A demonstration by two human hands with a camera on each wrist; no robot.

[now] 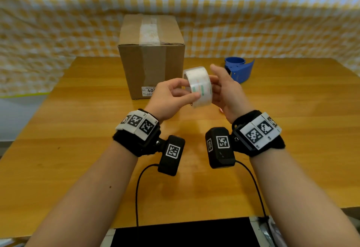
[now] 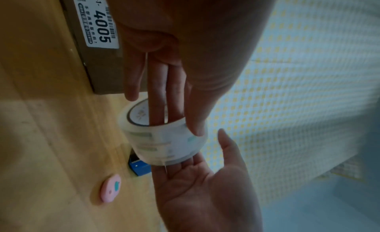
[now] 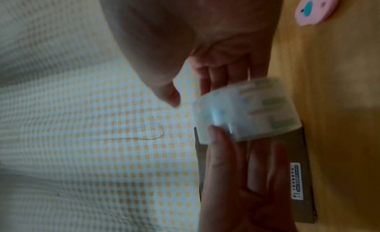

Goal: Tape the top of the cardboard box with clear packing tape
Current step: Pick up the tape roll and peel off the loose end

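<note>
The cardboard box (image 1: 152,56) stands closed at the table's far middle, a whitish tape strip along its top seam and a white label low on its front. In front of it, above the table, both hands meet at a roll of clear packing tape (image 1: 198,89). My left hand (image 1: 173,96) grips the roll, fingers through its core (image 2: 160,108) and thumb on the outer face. My right hand (image 1: 224,89) lies against the roll's right side with straight fingers and the thumb lifted clear. The right wrist view shows the roll (image 3: 251,112) blurred.
A blue tape dispenser (image 1: 240,69) sits on the wooden table (image 1: 97,149) right of the box, behind my right hand. A small pink oval object (image 2: 111,189) lies on the table under my right hand. Checked cloth hangs behind the table.
</note>
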